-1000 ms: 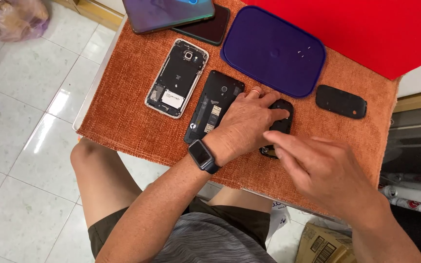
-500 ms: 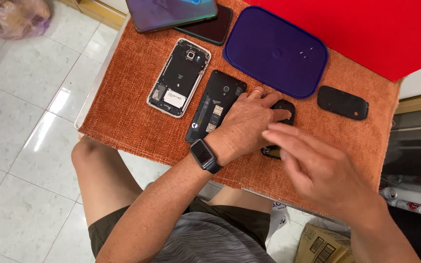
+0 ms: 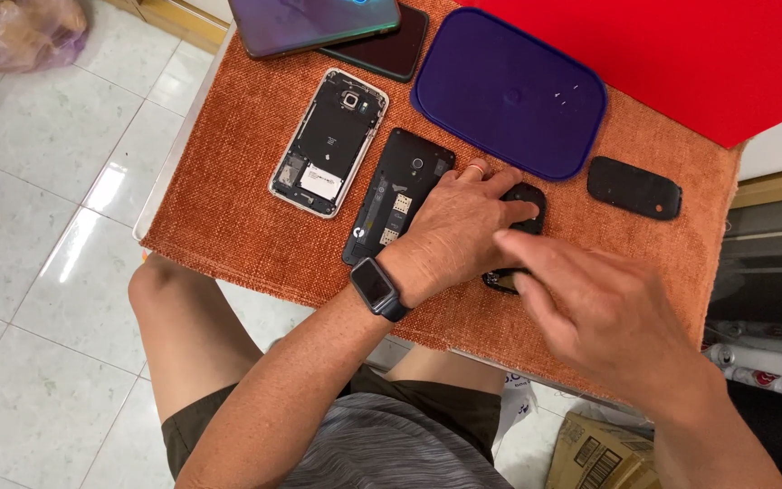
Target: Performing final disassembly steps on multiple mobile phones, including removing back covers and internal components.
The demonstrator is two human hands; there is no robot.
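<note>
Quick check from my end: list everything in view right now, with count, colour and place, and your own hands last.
Small black phone: 1, black, mat centre, under both hands.
Opened black phone: 1, back off, left of it.
Opened silver-framed phone: 1, black inside, further left.
Black back cover: 1, mat right.
Purple lid: 1, mat top.
Phones with dark screens: 2, stacked, top edge.
Orange mat: 1, covers table.
Red sheet: 1, top right.
Cardboard box: 1, brown, floor.
Plastic bag: 1, top left floor.
Smartwatch: 1, dark, left wrist.
Left hand: pressing small phone.
Right hand: fingertips at its lower end.

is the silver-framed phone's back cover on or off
Off: the silver-framed phone lies on the orange mat with its dark internals exposed.
</note>
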